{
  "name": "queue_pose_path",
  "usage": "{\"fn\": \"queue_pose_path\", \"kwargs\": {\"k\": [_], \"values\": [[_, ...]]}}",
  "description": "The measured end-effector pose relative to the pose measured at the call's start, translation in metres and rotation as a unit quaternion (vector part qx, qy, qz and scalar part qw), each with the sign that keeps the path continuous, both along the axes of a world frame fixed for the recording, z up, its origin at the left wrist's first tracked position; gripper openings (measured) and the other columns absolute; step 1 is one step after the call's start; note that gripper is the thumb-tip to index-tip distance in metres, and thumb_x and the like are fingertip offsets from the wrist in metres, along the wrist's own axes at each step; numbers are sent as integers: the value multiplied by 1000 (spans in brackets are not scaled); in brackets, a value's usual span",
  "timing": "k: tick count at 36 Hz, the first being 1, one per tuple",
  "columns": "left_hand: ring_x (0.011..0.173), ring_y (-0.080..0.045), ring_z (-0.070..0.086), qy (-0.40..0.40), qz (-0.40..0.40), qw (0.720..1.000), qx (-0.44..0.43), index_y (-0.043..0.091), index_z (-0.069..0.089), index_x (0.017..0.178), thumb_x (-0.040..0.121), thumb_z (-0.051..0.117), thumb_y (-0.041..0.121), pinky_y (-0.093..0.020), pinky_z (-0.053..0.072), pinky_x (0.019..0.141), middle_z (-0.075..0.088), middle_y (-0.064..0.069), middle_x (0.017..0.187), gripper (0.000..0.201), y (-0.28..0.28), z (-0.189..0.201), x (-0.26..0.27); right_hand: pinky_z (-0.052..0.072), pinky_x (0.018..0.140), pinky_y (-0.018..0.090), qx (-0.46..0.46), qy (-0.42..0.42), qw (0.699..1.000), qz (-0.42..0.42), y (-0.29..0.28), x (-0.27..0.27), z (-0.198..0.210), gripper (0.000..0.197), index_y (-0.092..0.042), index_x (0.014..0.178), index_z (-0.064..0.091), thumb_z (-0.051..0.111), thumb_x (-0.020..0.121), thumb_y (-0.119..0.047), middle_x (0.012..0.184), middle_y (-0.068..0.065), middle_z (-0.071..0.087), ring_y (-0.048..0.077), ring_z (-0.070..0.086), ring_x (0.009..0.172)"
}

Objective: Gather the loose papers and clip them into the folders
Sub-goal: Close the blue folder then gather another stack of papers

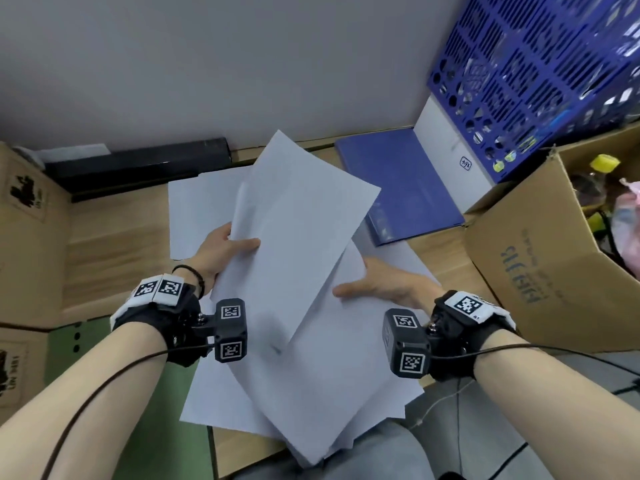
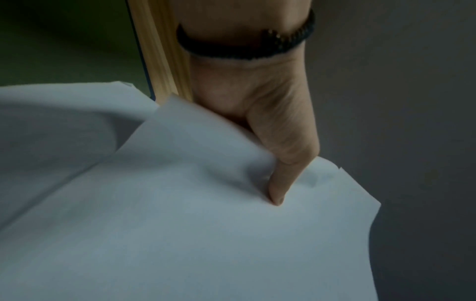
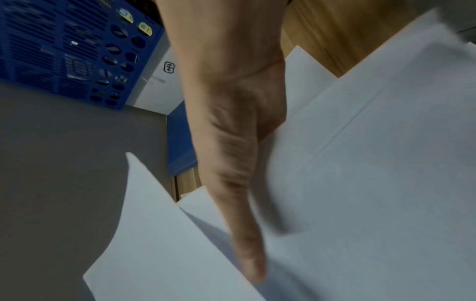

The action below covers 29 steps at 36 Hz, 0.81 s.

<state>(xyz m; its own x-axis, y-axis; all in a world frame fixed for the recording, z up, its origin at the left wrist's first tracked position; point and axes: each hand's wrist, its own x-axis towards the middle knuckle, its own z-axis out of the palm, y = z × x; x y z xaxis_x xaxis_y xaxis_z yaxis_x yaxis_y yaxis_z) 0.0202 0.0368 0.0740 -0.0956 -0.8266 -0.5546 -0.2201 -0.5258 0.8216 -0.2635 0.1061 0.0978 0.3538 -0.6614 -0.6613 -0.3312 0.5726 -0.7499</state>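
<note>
Paper fills the middle of the tabletop (image 1: pixel 104 244): several loose white sheets (image 1: pixel 311 393) lie fanned and overlapping, some hanging past the near edge, with 1 more sheet (image 1: pixel 194 216) flat farther back on the left. The left hand (image 1: pixel 221 252) holds a small raised bundle (image 1: pixel 298 223) by its left edge, thumb on top and fingers curled underneath, pinching it. The right hand (image 1: pixel 381 285) lies on the spread sheets with fingers straight and together, thumb stretched out, pressing or sliding them inward. A blue folder (image 1: pixel 401 185) lies closed at the far right, just beside the papers and not yet opened.

These sheets look light, limp and slick against one another, so they will likely slip and skew. Taking them by 2 opposite edges and tapping them square on the tabletop seems the safest hold before clipping.
</note>
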Motion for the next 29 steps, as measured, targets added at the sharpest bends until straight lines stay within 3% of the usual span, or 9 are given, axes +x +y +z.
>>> {"fn": "queue_pose_path", "kwargs": {"k": [3, 9, 14, 16, 18, 20, 22, 24, 29], "values": [[94, -32, 69, -5, 27, 1000, 1, 15, 63, 116, 83, 71, 16, -46, 55, 86, 72, -9, 106, 34, -1, -4, -4, 53, 93, 35, -5, 29, 1000, 0, 1, 2, -6, 44, -14, 120, 63, 77, 78, -9, 112, 1, 72, 17, 68, 103], [88, -27, 69, -7, 70, 997, 3, 15, 63, 113, 85, 69, 18, -35, 55, 75, 71, -6, 102, 28, -4, -12, -13, 51, 96, 41, 0, 81, 995, -63, 6, -15, -27, 50, -14, 117, 64, 82, 71, -20, 108, 1, 72, 20, 68, 101], [94, -27, 67, -12, 128, 991, 19, 13, 61, 113, 87, 67, 24, -35, 53, 77, 69, -6, 105, 28, -6, -26, -12, 51, 91, 36, -2, 95, 974, -208, 16, -39, -37, 39, -10, 123, 59, 68, 86, -7, 112, 3, 68, 22, 65, 100], [89, -25, 67, -4, 134, 990, 43, 11, 59, 116, 87, 69, 21, -33, 53, 73, 68, -7, 105, 33, -5, -33, -12, 51, 80, 32, -9, 112, 953, -280, 18, -46, -44, 37, -8, 124, 57, 63, 88, -3, 112, 7, 66, 23, 63, 95], [87, -27, 68, -3, 121, 990, 70, 6, 59, 117, 84, 72, 21, -34, 55, 72, 69, -11, 107, 38, -1, -39, -14, 49, 69, 28, -2, 125, 935, -332, 20, -50, -50, 35, -4, 125, 55, 59, 90, 0, 106, 8, 64, 23, 61, 90], [91, -31, 69, -10, 86, 992, 91, 5, 61, 118, 82, 75, 22, -39, 57, 77, 71, -13, 107, 43, 2, -44, -18, 51, 83, 35, 18, 127, 923, -363, 21, -52, -58, 37, -7, 127, 53, 58, 91, -2, 110, 7, 62, 26, 60, 97], [94, -29, 70, -8, 45, 993, 106, 10, 63, 117, 81, 76, 23, -39, 57, 79, 72, -11, 107, 41, 7, -46, -24, 46, 99, 44, 40, 132, 917, -374, 21, -52, -63, 38, -8, 129, 52, 58, 92, -6, 120, 7, 62, 30, 59, 108], [97, -26, 69, -7, -1, 993, 122, 16, 61, 120, 80, 76, 23, -38, 56, 80, 71, -6, 110, 43, 12, -48, -31, 42, 103, 45, 70, 124, 915, -377, 20, -53, -67, 44, -6, 134, 48, 59, 92, -10, 128, 11, 59, 32, 55, 116], [101, -22, 67, -25, -105, 985, 136, 19, 57, 125, 78, 78, 25, -40, 56, 84, 70, -1, 114, 52, 23, -54, -52, 36, 90, 35, 120, 100, 917, -368, 16, -48, -63, 47, -1, 138, 40, 54, 95, -12, 137, 9, 52, 29, 47, 126]]}}
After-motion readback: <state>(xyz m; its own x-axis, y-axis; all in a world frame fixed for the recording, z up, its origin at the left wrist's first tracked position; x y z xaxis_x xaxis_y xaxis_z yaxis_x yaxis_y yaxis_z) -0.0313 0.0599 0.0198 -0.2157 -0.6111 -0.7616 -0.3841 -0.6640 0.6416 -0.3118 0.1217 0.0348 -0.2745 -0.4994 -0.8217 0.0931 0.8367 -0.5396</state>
